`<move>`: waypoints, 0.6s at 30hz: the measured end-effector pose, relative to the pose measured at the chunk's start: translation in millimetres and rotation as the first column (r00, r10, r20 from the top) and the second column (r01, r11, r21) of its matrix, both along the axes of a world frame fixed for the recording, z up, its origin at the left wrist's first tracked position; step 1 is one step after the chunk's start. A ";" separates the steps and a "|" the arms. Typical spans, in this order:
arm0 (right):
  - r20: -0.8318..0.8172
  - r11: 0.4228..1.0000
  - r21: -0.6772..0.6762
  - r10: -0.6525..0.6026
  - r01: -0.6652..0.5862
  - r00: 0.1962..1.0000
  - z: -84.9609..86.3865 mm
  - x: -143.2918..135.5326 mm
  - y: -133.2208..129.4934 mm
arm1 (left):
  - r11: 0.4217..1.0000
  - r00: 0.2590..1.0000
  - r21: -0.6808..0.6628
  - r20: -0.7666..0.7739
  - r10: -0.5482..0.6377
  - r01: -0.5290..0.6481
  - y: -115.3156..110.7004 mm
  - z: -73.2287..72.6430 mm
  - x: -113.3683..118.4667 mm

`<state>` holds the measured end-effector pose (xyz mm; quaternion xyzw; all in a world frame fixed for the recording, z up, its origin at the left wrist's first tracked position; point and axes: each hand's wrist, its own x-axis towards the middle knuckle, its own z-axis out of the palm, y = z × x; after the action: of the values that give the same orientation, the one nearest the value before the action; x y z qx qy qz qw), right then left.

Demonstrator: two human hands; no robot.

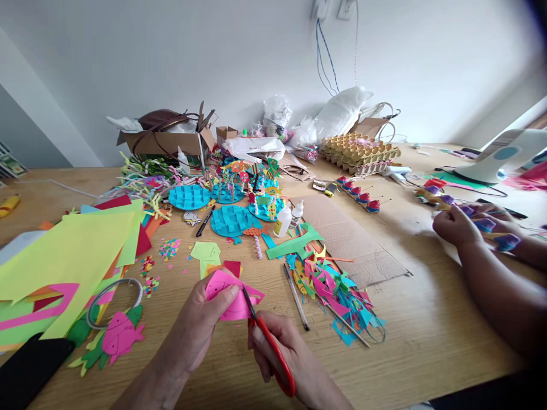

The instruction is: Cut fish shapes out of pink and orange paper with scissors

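Observation:
Between the thumb and fingers of my left hand (199,324) is a piece of pink paper (233,310) with a fish outline drawn on it. Red-handled scissors (276,356) are gripped in my right hand (284,341), their dark blades lying against the paper's right side. A pink paper fish (119,335) rests on green ones at the left, beside a roll of tape (94,299). Just beyond my hands lies a light green paper piece (205,250) with drawn lines. Colourful paper scraps (337,290) are heaped to the right of the scissors, near a pen (296,296).
Yellow paper sheets (81,245) cover the left side. Blue discs (235,221), glue bottles (282,221) and a cardboard sheet (342,233) occupy the middle. Egg trays (359,151) are stacked at the back. At right, another person's hands (459,228) hold a painted egg-carton strip (485,224).

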<state>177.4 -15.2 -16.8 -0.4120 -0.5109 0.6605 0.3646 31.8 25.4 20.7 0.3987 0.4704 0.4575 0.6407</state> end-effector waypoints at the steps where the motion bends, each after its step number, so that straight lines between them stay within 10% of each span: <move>1: 0.002 1.000 -0.002 -0.004 0.004 1.000 0.0 -0.5 0.1 | 1.000 1.000 -0.003 0.009 0.001 -0.001 -0.2 -0.3 0.4; 18: -0.028 1.000 -0.006 -0.024 0.024 0.999 -6.3 -2.2 -0.2 | 0.999 0.999 -0.006 0.013 -0.042 0.042 -0.3 -2.3 0.8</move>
<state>175.2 -15.4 -23.1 -0.4098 -0.4987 0.6633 0.3786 32.6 25.2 18.5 0.4034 0.4594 0.4450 0.6544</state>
